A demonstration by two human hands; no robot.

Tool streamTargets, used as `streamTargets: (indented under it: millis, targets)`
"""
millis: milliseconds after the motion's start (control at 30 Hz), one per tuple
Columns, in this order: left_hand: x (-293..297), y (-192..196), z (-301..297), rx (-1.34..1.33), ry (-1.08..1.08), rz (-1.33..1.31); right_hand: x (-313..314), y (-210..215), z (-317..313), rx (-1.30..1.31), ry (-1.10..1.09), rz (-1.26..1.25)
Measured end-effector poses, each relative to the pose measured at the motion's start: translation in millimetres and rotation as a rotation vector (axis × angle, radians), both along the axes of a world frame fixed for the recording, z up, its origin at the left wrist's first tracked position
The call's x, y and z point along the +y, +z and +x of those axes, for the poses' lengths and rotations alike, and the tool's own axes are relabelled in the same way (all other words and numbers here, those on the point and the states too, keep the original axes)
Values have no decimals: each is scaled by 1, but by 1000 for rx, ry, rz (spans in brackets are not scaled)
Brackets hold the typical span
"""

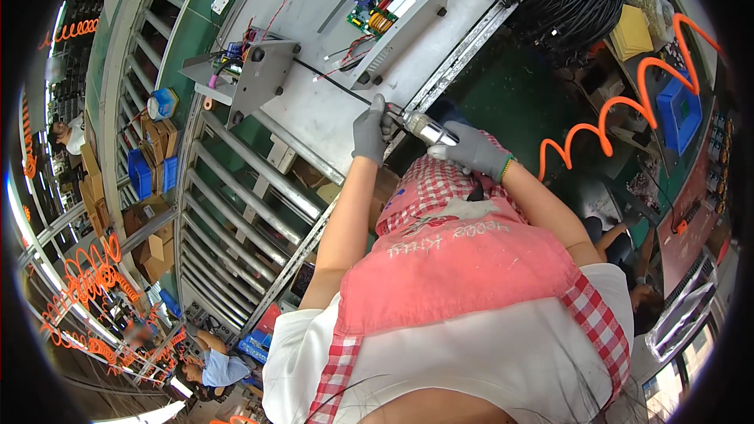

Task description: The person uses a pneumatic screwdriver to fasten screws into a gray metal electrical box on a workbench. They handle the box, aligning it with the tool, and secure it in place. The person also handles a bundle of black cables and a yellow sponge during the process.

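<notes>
My left hand (369,135), in a grey glove, is closed with its fingers pinched on the end of a black cable (334,83). That cable runs back across the board to a grey metal housing (269,82) with wires and a small circuit inside. In my right hand (477,151), also gloved, is a silver cylindrical air tool (426,129), its head pointing left. The tool's head meets the fingertips of my left hand at the cable end; the exact contact is too small to make out.
A second metal housing (408,35) with a green circuit board lies on the pale work board (314,122). Steel rollers (239,180) fill the left side. An orange coiled air hose (605,137) hangs right, below a heap of black cables (569,4). Other people work at lower left and right.
</notes>
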State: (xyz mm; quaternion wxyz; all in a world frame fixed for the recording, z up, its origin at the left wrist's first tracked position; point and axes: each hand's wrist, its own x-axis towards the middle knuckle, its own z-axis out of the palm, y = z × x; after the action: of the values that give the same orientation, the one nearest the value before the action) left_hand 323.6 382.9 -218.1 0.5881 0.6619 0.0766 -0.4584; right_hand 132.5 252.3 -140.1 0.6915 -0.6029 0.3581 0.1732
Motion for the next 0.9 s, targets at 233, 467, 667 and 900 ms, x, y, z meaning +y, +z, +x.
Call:
streamTargets:
  millis: [233,467,667,900]
  targets:
    - [-20,-41,51,342,269,-160,-2,-48,18,-87,-71,-135]
    - [-21,-44,59,282,214,-152,-5,-44,22,-69,-76,-69]
    - [-21,-45,53,339,261,-165,-3,-47,13,-46,-33,-136]
    - [-15,-58,52,359,290,-221,-4,-51,14,-70,20,-266]
